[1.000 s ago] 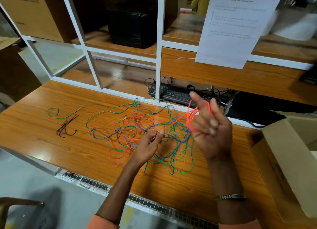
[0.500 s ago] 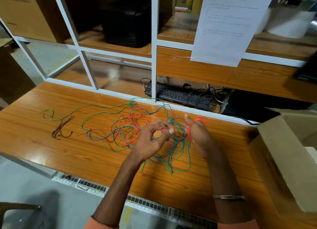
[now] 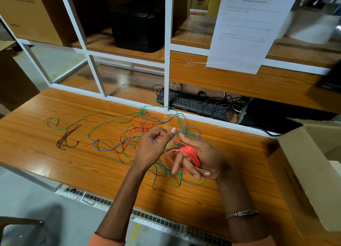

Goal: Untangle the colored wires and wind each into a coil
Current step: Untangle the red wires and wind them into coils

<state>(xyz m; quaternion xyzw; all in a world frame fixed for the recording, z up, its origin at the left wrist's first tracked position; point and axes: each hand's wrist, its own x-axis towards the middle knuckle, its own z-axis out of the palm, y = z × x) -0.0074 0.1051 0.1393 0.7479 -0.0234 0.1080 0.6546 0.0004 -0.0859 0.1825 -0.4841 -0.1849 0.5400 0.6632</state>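
Note:
A tangle of green, blue, orange and red wires (image 3: 129, 137) lies spread on the wooden table (image 3: 36, 153). Several turns of red wire (image 3: 191, 154) are wound round the fingers of my right hand (image 3: 201, 159), which hovers palm-up over the tangle's right side. My left hand (image 3: 155, 144) is just left of it, fingers curled, pinching the red wire's free run near the thumb. A green strand (image 3: 73, 124) trails off to the far left.
A small bundle of dark brown wire (image 3: 66, 138) lies at the left of the table. An open cardboard box (image 3: 310, 172) stands at the right edge. A white shelf frame (image 3: 167, 80) with a black keyboard (image 3: 191, 103) behind it borders the back.
My right hand has come down from its raised pose and turned palm-up, with more red turns on its fingers. My left hand has risen and moved right, close beside it.

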